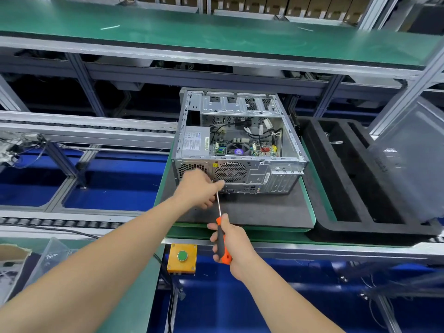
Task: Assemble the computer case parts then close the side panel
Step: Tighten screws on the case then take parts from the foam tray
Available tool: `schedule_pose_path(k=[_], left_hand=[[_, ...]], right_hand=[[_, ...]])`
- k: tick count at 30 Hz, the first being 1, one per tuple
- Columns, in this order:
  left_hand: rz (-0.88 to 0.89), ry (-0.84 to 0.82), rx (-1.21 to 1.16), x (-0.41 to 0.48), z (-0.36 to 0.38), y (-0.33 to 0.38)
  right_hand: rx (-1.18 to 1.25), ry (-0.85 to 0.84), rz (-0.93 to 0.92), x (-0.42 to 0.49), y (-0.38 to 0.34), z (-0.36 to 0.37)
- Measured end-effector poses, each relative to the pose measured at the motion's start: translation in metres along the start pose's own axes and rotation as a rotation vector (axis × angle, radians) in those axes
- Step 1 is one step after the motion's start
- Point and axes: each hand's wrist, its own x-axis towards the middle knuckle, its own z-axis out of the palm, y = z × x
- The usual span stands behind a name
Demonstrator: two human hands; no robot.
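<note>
The open computer case (pixel 240 145) lay on a grey mat (pixel 264 210). The right hand (pixel 236 245) clamped the screwdriver (pixel 221 240) handle; the left hand (pixel 198 188) pinched its tip against the case's rear. Probably a screw step: next, the tip needed straight seating.

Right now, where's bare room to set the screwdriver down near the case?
Bare: dark mat between case rear and green pallet edge, right of the screwdriver. Foam tray slots look mostly free. Crowded: case's left rear, where left hand meets screwdriver tip; right hand grips its handle.
</note>
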Motion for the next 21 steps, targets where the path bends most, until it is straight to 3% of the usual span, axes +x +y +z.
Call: schedule_pose_path(k=[2,4,6,9,11,14,17,21], left_hand=[[0.333,0.226,0.36,0.004,-0.022,0.018],[0.614,0.435,0.442,0.013,-0.035,0.043],[0.707,0.375,0.46,0.029,-0.041,0.065],[0.499,-0.036,0.654,0.059,-0.03,0.079],[0.317,-0.172,0.913,0.069,-0.023,0.085],[0.144,-0.28,0.948,0.081,-0.021,0.093],[0.119,-0.309,0.941,0.083,-0.02,0.097],[0.158,-0.278,0.988,0.083,-0.016,0.096]], right_hand=[[-0.048,0.045,-0.051,-0.001,0.0,0.003],[-0.065,0.093,-0.104,0.0,0.003,0.006],[-0.105,0.141,-0.15,-0.001,0.01,0.009],[-0.151,0.221,-0.259,0.0,0.018,0.012],[-0.181,0.272,-0.325,0.001,0.019,0.014],[-0.281,0.348,-0.393,0.002,0.019,0.017],[-0.268,0.362,-0.434,0.002,0.018,0.012],[-0.063,0.15,-0.195,0.003,0.009,-0.003]])
